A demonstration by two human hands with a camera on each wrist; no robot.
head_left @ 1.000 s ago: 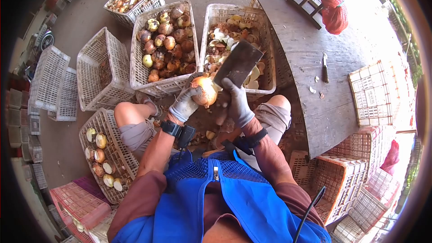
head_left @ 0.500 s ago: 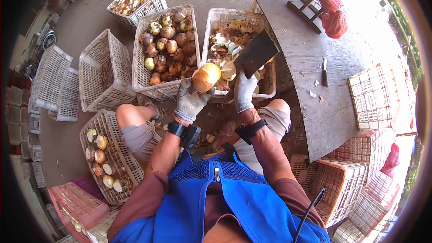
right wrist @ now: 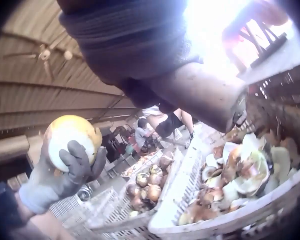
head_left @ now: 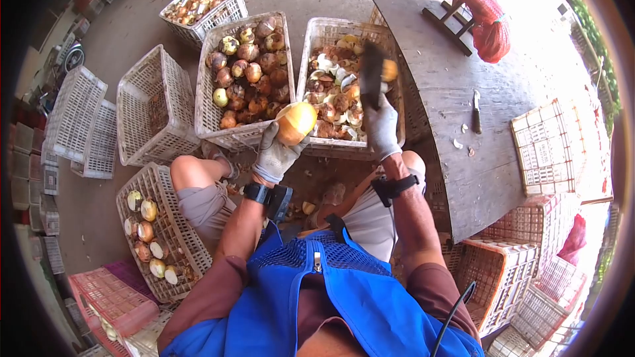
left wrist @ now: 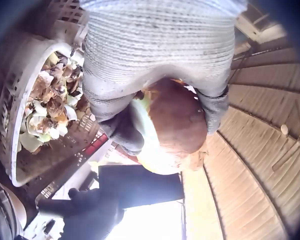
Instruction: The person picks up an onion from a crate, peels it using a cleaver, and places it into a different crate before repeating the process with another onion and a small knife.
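The left hand (head_left: 276,157), in a grey glove, grips a partly peeled onion (head_left: 296,123) in front of the crates. To its right the gloved right hand (head_left: 382,129) holds a dark, broad-bladed cleaver (head_left: 372,76), blurred and upright over the peel crate (head_left: 403,119). A round orange-yellow thing beside the blade is too blurred to identify. Seen from the left wrist, the onion (left wrist: 177,125) shows brown skin and a pale stripe between fingers and thumb; the cleaver (left wrist: 140,186) is apart from it. The right wrist view shows the onion's (right wrist: 72,142) pale peeled side.
Left of the peel crate stands a crate (head_left: 198,102) of unpeeled onions. A lower-left crate (head_left: 178,215) bears several trimmed onions. On the wooden board (head_left: 489,172) at right lie a small knife (head_left: 477,114) and a stand with a red net (head_left: 489,26).
The right hand has moved right, away from the onion, and the cleaver has turned so its blade looks narrow. The left hand and onion have shifted slightly left since half a second ago.
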